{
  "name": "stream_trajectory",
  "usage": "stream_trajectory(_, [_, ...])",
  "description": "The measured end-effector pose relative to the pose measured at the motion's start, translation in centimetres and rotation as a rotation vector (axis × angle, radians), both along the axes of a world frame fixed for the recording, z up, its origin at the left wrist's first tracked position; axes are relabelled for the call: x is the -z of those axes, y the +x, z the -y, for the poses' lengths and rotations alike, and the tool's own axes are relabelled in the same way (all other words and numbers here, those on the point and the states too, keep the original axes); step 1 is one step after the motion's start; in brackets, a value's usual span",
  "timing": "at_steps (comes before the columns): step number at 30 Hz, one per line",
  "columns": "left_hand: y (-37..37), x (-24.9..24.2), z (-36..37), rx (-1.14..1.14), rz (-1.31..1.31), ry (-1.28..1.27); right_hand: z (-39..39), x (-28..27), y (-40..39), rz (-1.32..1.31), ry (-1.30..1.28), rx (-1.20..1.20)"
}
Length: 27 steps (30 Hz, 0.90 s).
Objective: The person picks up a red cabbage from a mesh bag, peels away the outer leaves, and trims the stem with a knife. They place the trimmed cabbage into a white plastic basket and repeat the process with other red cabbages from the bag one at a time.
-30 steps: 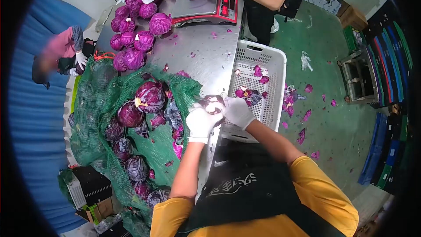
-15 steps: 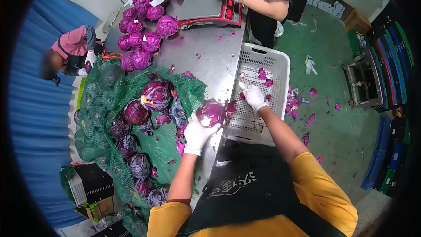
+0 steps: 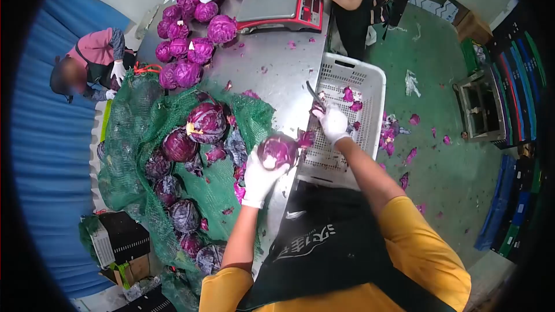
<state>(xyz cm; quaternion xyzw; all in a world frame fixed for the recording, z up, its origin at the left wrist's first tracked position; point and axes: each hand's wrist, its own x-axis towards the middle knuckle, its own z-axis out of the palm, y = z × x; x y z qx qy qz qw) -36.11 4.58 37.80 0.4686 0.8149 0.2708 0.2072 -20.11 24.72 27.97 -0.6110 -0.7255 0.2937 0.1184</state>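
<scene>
My left hand (image 3: 258,180), in a white glove, grips a red cabbage (image 3: 278,150) from below, stem side toward me, at the steel table's near edge. My right hand (image 3: 333,121), also gloved, holds a knife (image 3: 313,92) with its blade pointing away, above the white crate (image 3: 364,78). A loose purple leaf (image 3: 305,137) hangs between the cabbage and the crate. The two hands are apart.
A green net sack (image 3: 144,133) with several red cabbages lies at my left. Trimmed cabbages (image 3: 191,52) pile near a scale (image 3: 283,1), where another person stands. A person in pink (image 3: 92,63) crouches at far left. Leaf scraps litter the green floor (image 3: 439,156).
A second ago both hands worked together on the cabbage. My right hand has since moved away with the knife over the crate, and the other person took the cabbage off the scale.
</scene>
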Motion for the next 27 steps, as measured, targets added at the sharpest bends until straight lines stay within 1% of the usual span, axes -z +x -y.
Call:
stream_trajectory(2, [-0.1,-0.1,-1.3,-0.051,0.138,0.054,0.9,-1.4,1.2,-0.262,0.367,-0.067])
stream_trajectory(3, [0.0,-0.1,-1.8,-0.123,0.043,-0.031,1.3,-4.6,0.8,-0.069,0.168,-0.049])
stream_trajectory(4, [-0.4,0.1,-2.3,-0.217,0.183,-0.046,2.3,-6.1,0.7,-0.236,0.19,-0.044])
stream_trajectory(6, [-1.3,1.2,-3.0,-0.179,0.048,0.055,3.4,1.0,0.4,-0.375,0.377,-0.459])
stream_trajectory(7, [-1.2,-0.3,-3.2,-0.097,0.109,0.001,4.8,-0.3,0.4,-0.308,0.306,-0.554])
stream_trajectory(8, [-1.0,-1.3,-3.3,0.036,-0.005,-0.007,6.3,-3.7,0.1,-0.238,0.232,-0.647])
stream_trajectory(9, [-0.6,-2.2,-3.7,0.054,0.001,-0.103,7.2,-8.4,-0.3,-0.44,0.072,-0.51])
stream_trajectory(10, [-0.3,-2.8,-4.1,0.071,0.005,-0.197,7.5,-8.2,-0.9,-0.44,0.07,-0.511])
stream_trajectory(12, [0.1,-3.3,-4.5,0.057,-0.044,-0.239,7.9,-7.0,-1.8,-0.493,-0.18,-0.244])
stream_trajectory(13, [0.2,-3.4,-4.8,0.047,-0.089,-0.277,7.7,-6.7,-1.6,-0.515,-0.032,-0.297])
stream_trajectory(14, [0.2,-3.6,-4.7,0.055,-0.09,-0.28,7.7,-5.8,-1.4,-0.516,-0.032,-0.289])
stream_trajectory(16, [0.0,-3.9,-4.3,0.088,-0.071,-0.184,7.6,-4.1,-1.1,-0.571,0.137,-0.326])
stream_trajectory(17, [0.0,-3.9,-3.9,0.058,0.033,-0.142,7.7,-7.4,-0.5,-0.599,-0.077,-0.3])
stream_trajectory(18, [0.1,-3.9,-3.6,0.06,0.033,-0.146,7.6,-7.1,-0.4,-0.6,-0.08,-0.297])
stream_trajectory(20, [0.5,-4.1,-3.6,0.144,-0.121,-0.104,7.4,-5.9,-0.1,-0.602,0.125,-0.424])
stream_trajectory(21, [0.7,-4.4,-3.8,0.126,-0.118,-0.232,7.4,-5.3,-0.3,-0.601,0.123,-0.422])
stream_trajectory(23, [0.9,-4.4,-3.3,0.16,-0.138,-0.266,7.0,-4.6,-0.6,-0.624,-0.306,-0.201])
stream_trajectory(24, [0.8,-4.4,-3.1,0.194,-0.163,-0.296,6.5,-4.3,-0.5,-0.623,-0.304,-0.201])
stream_trajectory(26, [0.3,-3.3,-2.2,0.229,-0.161,-0.3,5.8,-5.3,-0.4,-0.472,-0.185,-0.481])
stream_trajectory(27, [0.0,-2.6,-1.7,0.225,-0.11,-0.183,6.0,-5.8,-0.8,-0.566,-0.812,-0.204])
